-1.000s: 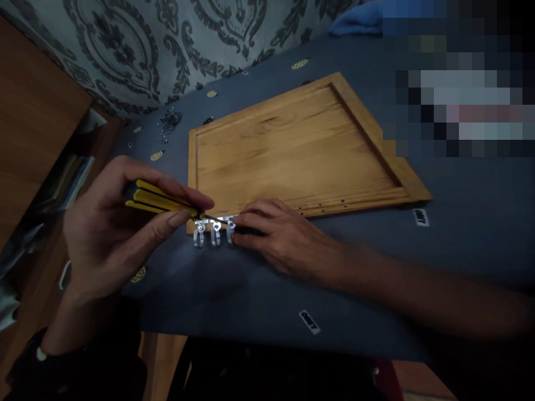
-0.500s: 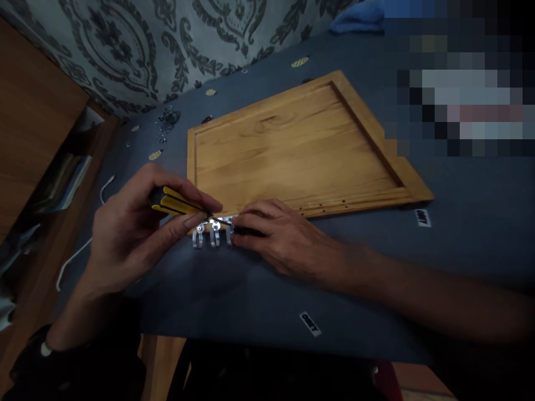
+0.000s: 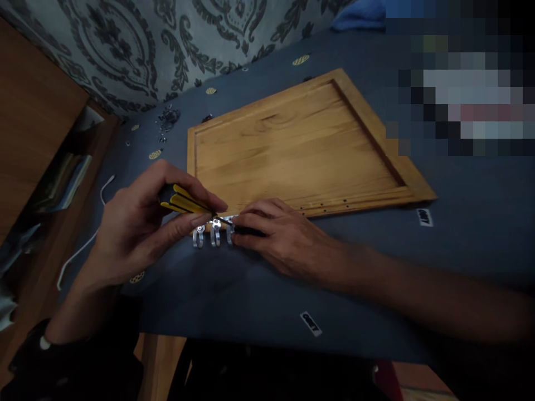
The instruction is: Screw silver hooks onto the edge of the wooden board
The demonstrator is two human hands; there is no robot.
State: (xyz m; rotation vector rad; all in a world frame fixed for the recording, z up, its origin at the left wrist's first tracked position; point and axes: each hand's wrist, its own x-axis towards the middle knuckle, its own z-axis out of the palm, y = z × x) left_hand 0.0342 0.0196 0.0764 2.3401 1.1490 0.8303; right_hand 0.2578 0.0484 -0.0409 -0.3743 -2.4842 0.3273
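My left hand (image 3: 144, 223) is closed around a yellow and black screwdriver (image 3: 189, 205), its dark shaft slanting down to the right. The shaft's tip meets the row of shiny metal ring-like brackets (image 3: 215, 235) on the front edge of a wooden panel (image 3: 271, 150). Just to the right, my right hand (image 3: 280, 236) has its fingers pressed round the end bracket, which they partly cover. The panel is a light-brown board with a raised frame, lying flat. Several small dark holes (image 3: 322, 207) run along its front strip, right of my right hand.
A pile of small metal parts (image 3: 169, 117) lies on the dark blue tablecloth (image 3: 251, 301) behind the panel's left end. A white cable (image 3: 75, 259) is at the left, beside a shelf with books (image 3: 69, 178). Blue cloth (image 3: 359, 15) lies at the back.
My left hand and the screwdriver have shifted slightly right, and the hand has turned a little. My right hand, the brackets and the panel stay nearly in place.
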